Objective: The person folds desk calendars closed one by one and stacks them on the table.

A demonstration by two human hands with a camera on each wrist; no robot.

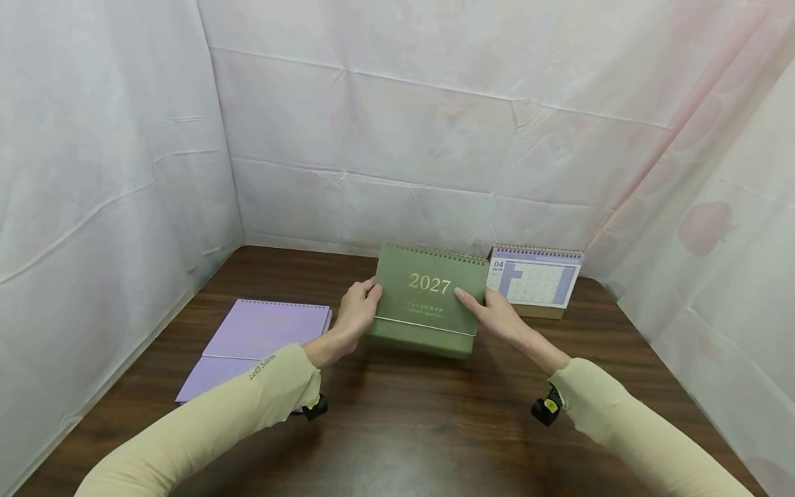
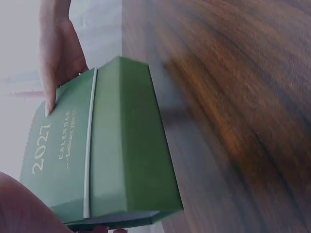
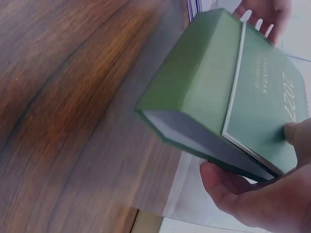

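Observation:
Between both hands is a green 2027 desk calendar, its gold-printed cover tilted up and facing me, spiral binding along the top. My left hand grips its left edge with the thumb on the front. On the opposite edge, my right hand holds it, thumb pressed on the cover near the year. In the right wrist view the calendar's base looks raised off the table, its hollow end showing. The right hand's fingers curl behind the back panel in that view.
A purple calendar lies on the brown wooden table at the left, partly behind my left sleeve. Back right, a white and purple desk calendar stands open at a page marked 04. Pale fabric curtains enclose the table's back and sides.

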